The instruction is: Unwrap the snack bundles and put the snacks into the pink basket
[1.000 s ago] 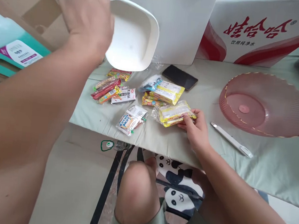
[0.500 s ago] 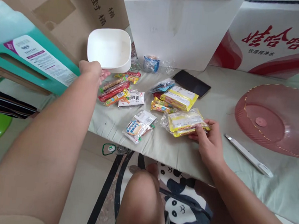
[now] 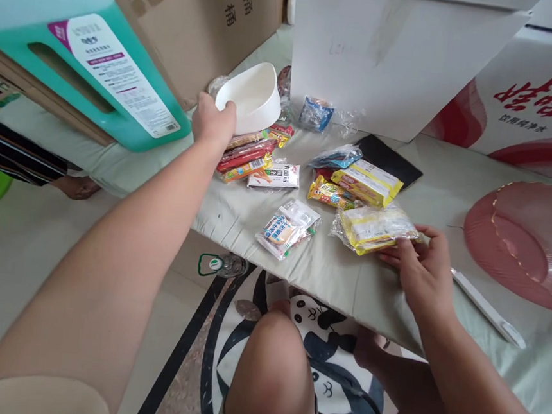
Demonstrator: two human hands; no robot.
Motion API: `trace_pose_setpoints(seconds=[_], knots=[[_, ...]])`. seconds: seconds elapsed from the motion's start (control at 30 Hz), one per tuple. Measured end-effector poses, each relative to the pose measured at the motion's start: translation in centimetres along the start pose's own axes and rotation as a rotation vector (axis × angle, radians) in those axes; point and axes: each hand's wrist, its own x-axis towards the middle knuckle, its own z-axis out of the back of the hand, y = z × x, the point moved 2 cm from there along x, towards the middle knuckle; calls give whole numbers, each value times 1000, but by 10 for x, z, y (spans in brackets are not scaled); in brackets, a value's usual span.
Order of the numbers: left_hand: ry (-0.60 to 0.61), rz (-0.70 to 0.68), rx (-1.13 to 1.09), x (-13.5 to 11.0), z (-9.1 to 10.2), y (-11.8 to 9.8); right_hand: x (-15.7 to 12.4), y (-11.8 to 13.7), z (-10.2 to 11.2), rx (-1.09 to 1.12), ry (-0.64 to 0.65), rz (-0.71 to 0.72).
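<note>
My left hand (image 3: 214, 122) grips the near left rim of a white plastic container (image 3: 254, 99), which is tilted above a group of snack sticks (image 3: 250, 155) in red and orange wrappers. My right hand (image 3: 423, 258) pinches the right end of a yellow snack packet (image 3: 375, 227) in clear wrapping on the table. Just behind it lie another yellow packet (image 3: 369, 181), a small yellow wrapped snack (image 3: 330, 191) and a blue packet (image 3: 337, 157). A white snack packet (image 3: 276, 176) and a blue-and-white biscuit packet (image 3: 286, 228) lie between my hands.
A jug of green liquid (image 3: 123, 77) and a cardboard box (image 3: 199, 26) stand at the left. White boxes (image 3: 366, 60) line the back. A dark flat phone-like slab (image 3: 390, 158), a pink tray (image 3: 505, 233) and a white box cutter (image 3: 487, 307) lie on the right.
My left hand has brought the white container down and tilted it, closer to the snack sticks. My right hand stays at the yellow packet. The whole view has shifted a little.
</note>
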Motion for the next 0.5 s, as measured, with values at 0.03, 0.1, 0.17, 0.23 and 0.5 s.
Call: trace_pose_setpoints(seconds=[0.03, 0.1, 0.17, 0.23, 0.5], knots=[[-71, -102, -32, -7, 3, -3, 2, 2, 4, -178, -4, 19], [-31, -293, -94, -30, 3, -14, 6, 7, 12, -523, -7, 77], [49, -457, -180, -64, -1, -32, 9, 11, 19, -692, -1, 126], [181, -580, -242, -106, -11, -52, 10, 13, 22, -693, 3, 165], [501, -607, 97, -256, -66, -93, 7, -9, 19, -532, 63, 510]])
